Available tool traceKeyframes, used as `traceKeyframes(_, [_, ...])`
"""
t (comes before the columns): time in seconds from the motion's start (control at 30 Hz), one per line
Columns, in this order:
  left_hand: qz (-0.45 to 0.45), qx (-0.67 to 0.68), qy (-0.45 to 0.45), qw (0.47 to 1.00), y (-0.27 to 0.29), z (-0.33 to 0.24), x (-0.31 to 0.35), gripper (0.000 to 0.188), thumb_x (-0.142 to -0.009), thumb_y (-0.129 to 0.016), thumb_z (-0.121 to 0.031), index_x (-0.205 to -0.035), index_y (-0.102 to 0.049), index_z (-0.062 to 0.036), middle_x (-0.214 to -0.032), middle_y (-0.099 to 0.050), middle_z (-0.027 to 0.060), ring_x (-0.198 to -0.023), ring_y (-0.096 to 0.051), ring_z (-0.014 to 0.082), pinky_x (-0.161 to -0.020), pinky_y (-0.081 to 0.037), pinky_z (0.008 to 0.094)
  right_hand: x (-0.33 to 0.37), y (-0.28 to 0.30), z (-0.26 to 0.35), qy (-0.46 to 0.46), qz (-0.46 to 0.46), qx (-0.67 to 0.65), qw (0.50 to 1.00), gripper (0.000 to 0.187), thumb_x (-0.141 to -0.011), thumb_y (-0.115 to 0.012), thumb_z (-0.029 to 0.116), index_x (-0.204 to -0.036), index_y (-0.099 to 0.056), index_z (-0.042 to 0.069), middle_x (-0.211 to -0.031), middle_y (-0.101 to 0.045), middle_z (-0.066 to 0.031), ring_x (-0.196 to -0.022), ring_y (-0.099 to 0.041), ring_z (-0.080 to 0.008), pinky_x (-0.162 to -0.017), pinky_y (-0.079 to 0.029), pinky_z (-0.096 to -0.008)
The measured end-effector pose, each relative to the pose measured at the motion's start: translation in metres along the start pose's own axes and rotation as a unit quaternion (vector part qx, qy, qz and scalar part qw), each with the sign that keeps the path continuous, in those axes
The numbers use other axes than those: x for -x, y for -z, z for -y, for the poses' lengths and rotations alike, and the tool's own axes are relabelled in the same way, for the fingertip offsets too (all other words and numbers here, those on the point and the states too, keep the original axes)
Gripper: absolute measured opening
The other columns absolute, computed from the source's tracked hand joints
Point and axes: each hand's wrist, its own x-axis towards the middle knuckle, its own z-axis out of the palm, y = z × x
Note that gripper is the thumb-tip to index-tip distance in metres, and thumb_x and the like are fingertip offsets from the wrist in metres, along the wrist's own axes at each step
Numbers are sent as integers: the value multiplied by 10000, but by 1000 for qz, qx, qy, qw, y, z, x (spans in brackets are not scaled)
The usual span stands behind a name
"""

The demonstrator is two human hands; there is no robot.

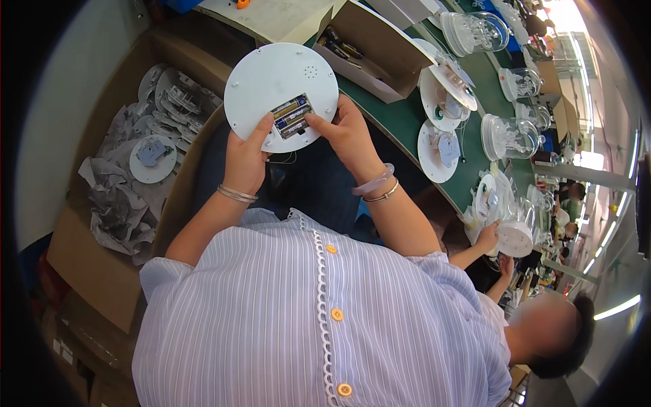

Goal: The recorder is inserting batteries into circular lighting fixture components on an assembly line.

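A round white plastic base (261, 74) is held up between my two hands, its flat underside facing me. Set in it is an uncovered battery compartment with several batteries (291, 117) lying side by side. My left hand (247, 152) grips the lower left edge, thumb beside the compartment. My right hand (349, 136) grips the lower right edge, with its thumb at the right end of the batteries. The fingers of both hands are mostly hidden behind the base. A thin wire hangs below the base's lower edge.
To the left, a large cardboard box (88, 261) holds several white bases (154, 169) and crumpled paper. On the green bench (386, 112) stand an open box of batteries (369, 51), more bases (437, 150) and clear domes (512, 136). At the right, a co-worker's hands hold a white base (515, 239).
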Motion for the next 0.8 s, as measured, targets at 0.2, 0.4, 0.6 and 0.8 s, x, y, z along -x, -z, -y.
traceKeyframes(0.2, [-12,10,8,1000,3,-12,-5,315,-886,-525,-99,-1183,-468,-11,-1104,-569,93,-964,-593,162,-775,-526,272,-24,20,32,188,-105,287,933,367,-725,-703,199,-981,-529,1,-796,-502,-59,-629,-434,-119,-569,-398,-261])
traceKeyframes(0.4, [-20,92,33,995,2,-22,-4,348,-884,-522,-132,-1203,-447,-14,-1122,-555,92,-1011,-568,177,-846,-486,296,-38,18,46,185,-91,191,960,285,-824,-587,175,-1031,-504,-1,-915,-527,-78,-716,-472,-128,-668,-421,-248])
traceKeyframes(0.6, [70,234,107,964,3,-49,-1,386,-920,-432,-250,-1223,-439,-10,-1173,-547,120,-1050,-557,223,-898,-459,343,4,-29,13,110,168,-144,969,867,-771,-633,398,-1386,-158,16,-1351,-342,-144,-1275,-309,-246,-1036,-246,-382])
traceKeyframes(0.8, [123,263,6,957,-6,-84,6,354,-925,-419,-200,-1227,-449,-19,-1208,-529,126,-1074,-544,238,-914,-451,361,42,-37,8,-38,319,-63,945,175,-827,-602,87,-974,-577,-5,-735,-592,-32,-666,-560,-78,-616,-440,-204])
